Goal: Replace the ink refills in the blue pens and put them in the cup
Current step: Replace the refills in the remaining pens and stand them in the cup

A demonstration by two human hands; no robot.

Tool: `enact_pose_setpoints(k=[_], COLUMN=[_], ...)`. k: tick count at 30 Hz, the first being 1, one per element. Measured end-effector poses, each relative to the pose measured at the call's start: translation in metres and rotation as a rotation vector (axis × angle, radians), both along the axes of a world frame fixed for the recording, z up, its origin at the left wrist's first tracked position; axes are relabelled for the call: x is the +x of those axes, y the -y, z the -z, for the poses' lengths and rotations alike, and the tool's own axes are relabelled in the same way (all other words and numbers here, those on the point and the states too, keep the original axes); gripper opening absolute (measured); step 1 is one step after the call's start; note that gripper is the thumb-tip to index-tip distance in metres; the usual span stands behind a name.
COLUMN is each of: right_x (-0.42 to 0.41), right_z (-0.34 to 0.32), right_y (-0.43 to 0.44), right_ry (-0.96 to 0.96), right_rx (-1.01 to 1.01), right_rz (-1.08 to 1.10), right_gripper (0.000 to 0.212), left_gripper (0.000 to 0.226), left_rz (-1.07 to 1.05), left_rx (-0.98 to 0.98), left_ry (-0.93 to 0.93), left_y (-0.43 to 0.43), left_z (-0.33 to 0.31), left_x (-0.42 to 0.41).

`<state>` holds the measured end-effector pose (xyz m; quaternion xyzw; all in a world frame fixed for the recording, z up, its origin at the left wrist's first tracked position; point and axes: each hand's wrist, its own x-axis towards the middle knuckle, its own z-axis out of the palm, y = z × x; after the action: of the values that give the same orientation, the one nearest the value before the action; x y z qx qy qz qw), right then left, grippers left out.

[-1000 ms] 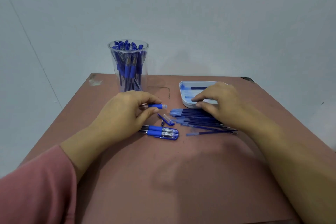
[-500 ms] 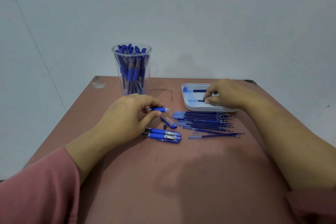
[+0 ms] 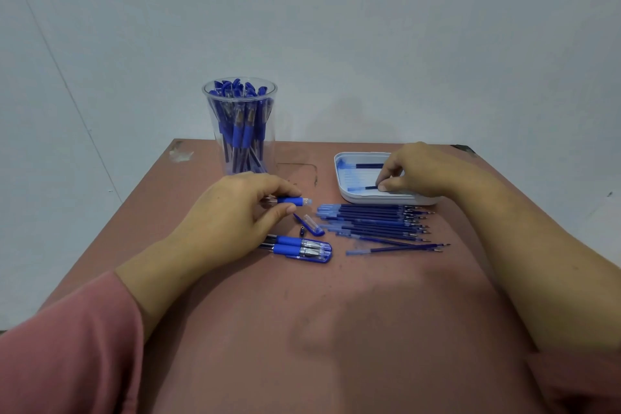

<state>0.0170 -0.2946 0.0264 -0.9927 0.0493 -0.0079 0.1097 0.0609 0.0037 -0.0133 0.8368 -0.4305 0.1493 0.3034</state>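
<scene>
My left hand (image 3: pixel 232 215) grips a pen barrel (image 3: pixel 293 201); my right hand (image 3: pixel 420 171) pinches a refill (image 3: pixel 362 188) inside the tray (image 3: pixel 369 200), loose refills (image 3: pixel 373 222) lying just nearer me

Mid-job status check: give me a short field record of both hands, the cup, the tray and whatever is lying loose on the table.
Left hand: grips a pen barrel
Right hand: pinches the near refill inside the tray
Tray: white, far right; a second refill lies at its back
Cup: clear, upright, far left, packed with blue pens
Loose refills: a row on the table in front of the tray
Capped pens: two side by side, nearest the person
Loose cap: between barrel and capped pens
</scene>
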Motion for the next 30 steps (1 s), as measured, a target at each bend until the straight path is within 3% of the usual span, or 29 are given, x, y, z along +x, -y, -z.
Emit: enact_pose_setpoints(k=[9, 16, 22, 30], right_x=[-0.005, -0.06, -0.07, -0.059], right_z=[-0.006, -0.015, 0.001, 0.011], right_y=[-0.006, -0.047, -0.057, -0.057], right_ry=[0.155, 0.307, 0.309, 0.346], right_rx=[0.106, 0.271, 0.372, 0.393], right_rz=[-0.005, -0.105, -0.134, -0.148], right_gripper=[0.002, 0.015, 0.029, 0.028], left_gripper=[0.021, 0.021, 0.021, 0.019], left_rz=[0.0, -0.004, 0.011, 0.024], left_rx=[0.005, -0.01, -0.03, -0.079], left_ry=[0.006, 0.002, -0.035, -0.102], left_y=[-0.001, -0.003, -0.001, -0.001], left_z=[-0.001, 0.001, 0.0, 0.001], left_x=[0.001, 0.004, 0.001, 0.0])
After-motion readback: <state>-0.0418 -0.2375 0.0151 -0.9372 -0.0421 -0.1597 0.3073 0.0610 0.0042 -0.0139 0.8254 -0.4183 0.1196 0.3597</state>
